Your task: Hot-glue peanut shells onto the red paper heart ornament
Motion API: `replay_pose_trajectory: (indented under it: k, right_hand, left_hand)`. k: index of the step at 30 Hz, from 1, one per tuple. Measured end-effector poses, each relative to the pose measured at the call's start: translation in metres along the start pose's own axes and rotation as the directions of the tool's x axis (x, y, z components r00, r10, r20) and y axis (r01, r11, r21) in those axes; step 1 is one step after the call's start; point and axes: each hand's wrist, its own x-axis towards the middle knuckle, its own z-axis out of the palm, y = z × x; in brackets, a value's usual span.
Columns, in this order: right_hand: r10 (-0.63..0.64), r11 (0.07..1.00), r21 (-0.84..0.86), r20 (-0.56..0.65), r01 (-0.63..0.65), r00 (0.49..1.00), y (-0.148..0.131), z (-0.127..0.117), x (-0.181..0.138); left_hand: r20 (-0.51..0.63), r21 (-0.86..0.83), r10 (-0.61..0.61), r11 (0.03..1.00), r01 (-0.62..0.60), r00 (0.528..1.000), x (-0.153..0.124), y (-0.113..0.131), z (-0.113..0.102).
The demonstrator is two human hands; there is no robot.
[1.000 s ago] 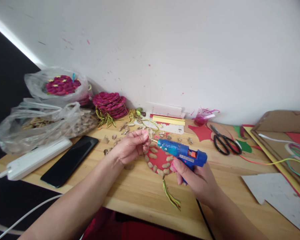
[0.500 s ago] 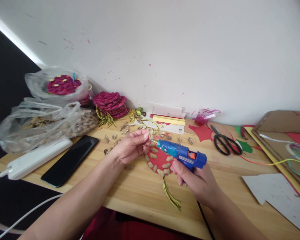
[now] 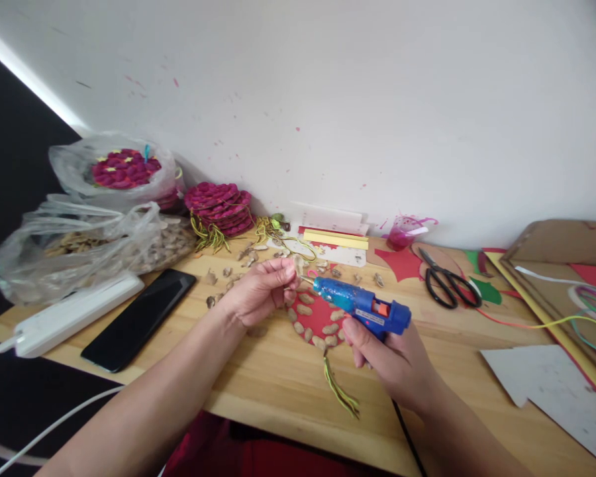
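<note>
Left hand (image 3: 265,288): grip pinched on peanut shell (image 3: 298,265), by far-left edge of red disc (image 3: 324,315). Right hand (image 3: 390,354): grip wrapped round blue glue gun (image 3: 362,306), nozzle pointing left at shell, contact unclear. Disc on table (image 3: 268,377), yellow-green tassel (image 3: 338,391) near side.

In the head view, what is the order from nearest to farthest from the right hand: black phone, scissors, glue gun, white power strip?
1. Glue gun: held in the right hand.
2. Scissors: farther back, right.
3. Black phone: on the left.
4. White power strip: farther left.
</note>
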Motion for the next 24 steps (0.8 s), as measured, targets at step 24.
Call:
replay_pose_trajectory:
  k: [24]
  right_hand:
    - [0.182,0.963,0.205,0.001,-0.178,0.983,-0.004,0.001,-0.005]
  left_hand:
    - [-0.065,0.001,0.016,1.0,-0.016,0.998,0.001,0.002,0.001]
